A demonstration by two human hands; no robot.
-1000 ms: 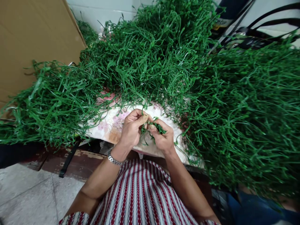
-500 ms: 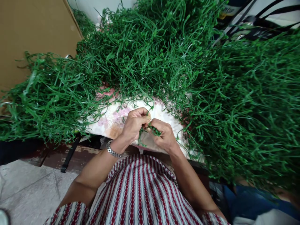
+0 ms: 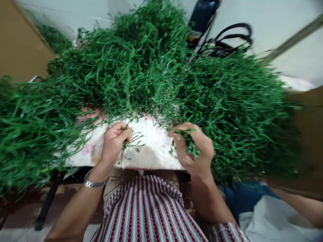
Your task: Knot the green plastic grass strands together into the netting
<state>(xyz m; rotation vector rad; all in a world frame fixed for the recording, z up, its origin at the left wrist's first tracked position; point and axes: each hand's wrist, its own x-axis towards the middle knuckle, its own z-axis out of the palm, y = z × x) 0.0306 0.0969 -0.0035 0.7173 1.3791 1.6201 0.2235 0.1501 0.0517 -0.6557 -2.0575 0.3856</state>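
Note:
Over the white floral cloth [image 3: 151, 151], my left hand [image 3: 114, 141] pinches a thin green stem with small branching tips that point right. A watch [image 3: 94, 183] circles that wrist. My right hand [image 3: 195, 148] is apart from it, to the right, with curled fingers round a small bunch of green pieces [image 3: 193, 146]; the thumb and forefinger are close together. A large heap of tangled green stems [image 3: 141, 67] lies beyond both hands and spreads to either side.
A brown board [image 3: 22, 43] stands at the far left and another brown surface [image 3: 309, 144] at the right. Behind the heap are a dark bottle [image 3: 203, 20] and black straps [image 3: 234, 37]. Another person's forearm [image 3: 297, 201] shows at the lower right.
My hands were together and have moved apart, the left hand with a stem and the right with the bunch. The view has turned to the right.

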